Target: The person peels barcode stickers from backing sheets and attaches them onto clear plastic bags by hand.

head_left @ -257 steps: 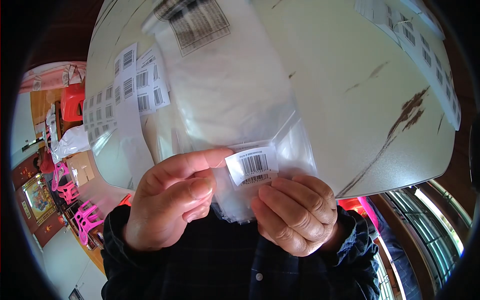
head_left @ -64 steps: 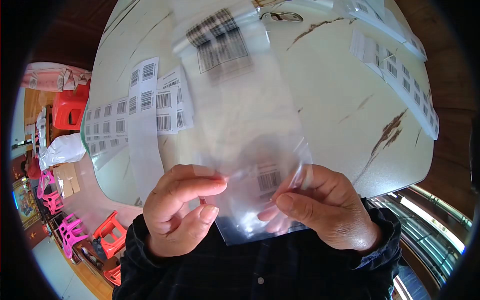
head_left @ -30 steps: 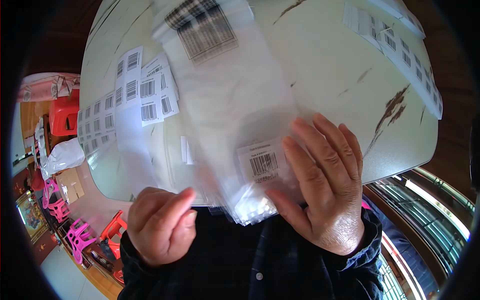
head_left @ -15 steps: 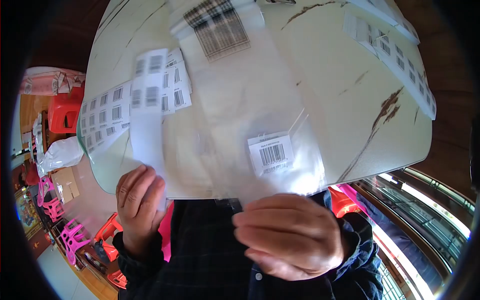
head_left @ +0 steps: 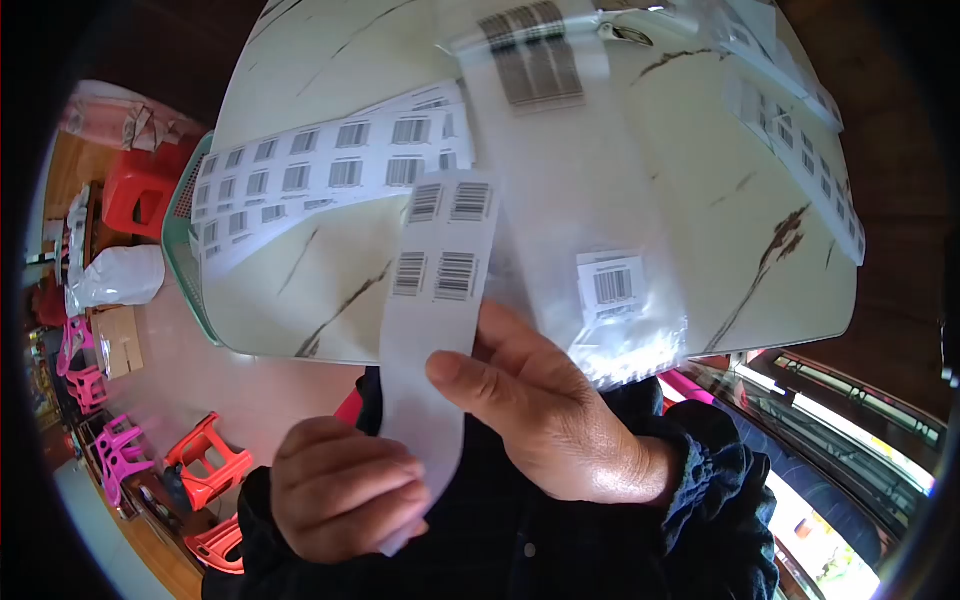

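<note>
A strip of barcode labels [head_left: 430, 320] is held up over the table's front edge, barcodes on its upper part and its lower part blank. My left hand [head_left: 345, 490] is closed round the strip's lower end. With thumb and fingers, my right hand [head_left: 545, 405] pinches the strip's right edge at mid-length. Just beyond lies a pile of clear plastic bags [head_left: 570, 190], with a white barcode label [head_left: 612, 287] near its front end. More label sheets [head_left: 330, 160] lie fanned out at the left of the table.
The marbled table [head_left: 700, 250] fills the middle. Further label strips [head_left: 800, 150] lie at its right edge, and a metal tool [head_left: 627, 35] at the back. A green basket [head_left: 183, 260] borders the left side. Red stools [head_left: 208, 460] and pink stools [head_left: 120, 455] stand on the floor at the left.
My left hand has carried the label strip rightward, off the other sheets and toward me. My right hand has left the bags' front end and taken hold of the strip.
</note>
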Tool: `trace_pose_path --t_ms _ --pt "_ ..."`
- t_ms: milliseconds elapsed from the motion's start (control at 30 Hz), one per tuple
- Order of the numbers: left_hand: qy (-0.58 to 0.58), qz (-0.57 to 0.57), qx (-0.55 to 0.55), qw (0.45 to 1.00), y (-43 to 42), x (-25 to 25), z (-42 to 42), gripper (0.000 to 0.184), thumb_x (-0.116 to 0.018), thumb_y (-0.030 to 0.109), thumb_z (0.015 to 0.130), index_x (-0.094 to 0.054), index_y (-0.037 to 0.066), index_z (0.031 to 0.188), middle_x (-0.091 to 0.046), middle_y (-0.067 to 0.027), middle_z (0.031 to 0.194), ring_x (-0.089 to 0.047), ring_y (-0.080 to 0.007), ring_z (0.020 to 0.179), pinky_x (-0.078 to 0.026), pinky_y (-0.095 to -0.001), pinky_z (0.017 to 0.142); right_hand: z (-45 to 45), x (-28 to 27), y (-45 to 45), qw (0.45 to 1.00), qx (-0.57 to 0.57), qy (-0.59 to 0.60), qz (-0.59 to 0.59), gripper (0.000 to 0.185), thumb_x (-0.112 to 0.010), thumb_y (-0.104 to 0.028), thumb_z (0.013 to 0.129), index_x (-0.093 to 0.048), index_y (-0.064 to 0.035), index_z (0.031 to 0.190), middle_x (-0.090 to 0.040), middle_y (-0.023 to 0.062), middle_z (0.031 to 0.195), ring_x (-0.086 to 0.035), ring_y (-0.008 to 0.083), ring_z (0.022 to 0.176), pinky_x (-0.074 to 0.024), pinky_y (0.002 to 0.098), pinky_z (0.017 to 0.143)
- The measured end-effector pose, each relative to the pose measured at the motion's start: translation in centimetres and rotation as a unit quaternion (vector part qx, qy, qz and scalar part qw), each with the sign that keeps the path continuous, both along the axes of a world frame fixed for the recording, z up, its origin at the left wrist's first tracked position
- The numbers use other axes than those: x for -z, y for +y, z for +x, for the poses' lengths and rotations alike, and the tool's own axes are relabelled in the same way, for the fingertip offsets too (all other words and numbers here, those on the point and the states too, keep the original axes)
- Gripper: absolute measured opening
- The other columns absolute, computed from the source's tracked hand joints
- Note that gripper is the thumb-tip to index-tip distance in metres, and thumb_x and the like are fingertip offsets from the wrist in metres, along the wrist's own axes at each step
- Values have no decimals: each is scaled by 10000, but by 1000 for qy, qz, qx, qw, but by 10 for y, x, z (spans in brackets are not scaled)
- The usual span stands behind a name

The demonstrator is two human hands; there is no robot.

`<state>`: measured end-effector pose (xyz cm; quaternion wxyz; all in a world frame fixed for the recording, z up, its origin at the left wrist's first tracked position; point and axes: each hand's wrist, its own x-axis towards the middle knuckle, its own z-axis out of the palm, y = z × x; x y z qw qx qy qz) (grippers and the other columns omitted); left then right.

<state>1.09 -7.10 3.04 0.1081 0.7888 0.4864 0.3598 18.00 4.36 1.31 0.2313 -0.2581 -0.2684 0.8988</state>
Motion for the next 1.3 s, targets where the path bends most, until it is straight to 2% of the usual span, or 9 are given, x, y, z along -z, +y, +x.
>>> trace_pose_path --t_ms 133,267,333,433,600,800,933,1133,1300 --pt "-35 -78 53 995 9 -2 -2 264 -733 272 813 -679 83 990 -681 -63 976 -658 -184 798 -478 -335 684 1 2 3 995 -58 -70 49 346 -484 -61 1023 -497 43 1353 -615 130 1210 -545 144 1087 -417 266 973" --pt "-219 -91 67 969 21 7 -18 290 -752 238 770 -699 89 1014 -672 -66 1030 -650 -212 847 -470 -346 711 0 -2 1 993 -64 -83 55 343 -473 -26 1020 -498 27 1358 -619 110 1192 -549 125 1060 -434 247 940" --pt "-48 -17 -63 997 22 5 -20 320 -763 216 730 -701 94 1020 -651 -72 1095 -622 -243 941 -458 -365 760 0 -2 1 992 -77 -76 63 339 -473 -22 1018 -502 28 1352 -620 109 1191 -552 126 1055 -439 244 931" --pt "51 53 -130 989 42 11 -9 323 -760 209 714 -712 108 1017 -635 -67 1142 -587 -256 1018 -438 -388 819 1 -2 2 989 -106 -51 84 328 -473 -9 1013 -511 33 1336 -621 107 1187 -561 128 1042 -452 233 904" --pt "44 9 -130 991 52 16 -7 311 -766 221 709 -725 125 1002 -639 -50 1132 -584 -249 1028 -414 -406 869 9 -3 5 964 -160 -97 190 317 -485 -3 1006 -519 34 1318 -625 95 1152 -563 112 974 -461 219 843" --pt "21 -34 -135 990 52 11 -8 270 -773 216 699 -736 145 957 -649 -25 1116 -587 -246 1034 -376 -440 937 13 0 9 954 -181 -73 228 313 -510 -8 996 -531 25 1306 -621 76 1100 -546 103 901 -454 218 776" --pt "44 -36 -109 992 54 8 -12 245 -787 211 682 -733 154 914 -659 -7 1087 -591 -239 1045 -334 -466 992 15 -8 17 925 -251 -118 261 291 -549 -15 980 -576 12 1269 -623 56 1004 -535 109 811 -445 231 717" --pt "39 -38 -100 993 53 10 -12 221 -789 181 677 -730 161 889 -667 6 1054 -593 -230 1052 -296 -482 1034 17 -1 10 948 -196 -96 230 266 -598 1 950 -623 -1 1215 -637 48 950 -543 122 756 -450 244 694" --pt "38 -46 -132 989 49 11 -7 229 -786 162 673 -734 167 896 -670 10 1033 -594 -218 1047 -281 -483 1052 16 9 3 929 -102 -110 338 280 -648 23 911 -640 -1 1190 -659 59 940 -571 130 749 -467 250 717"
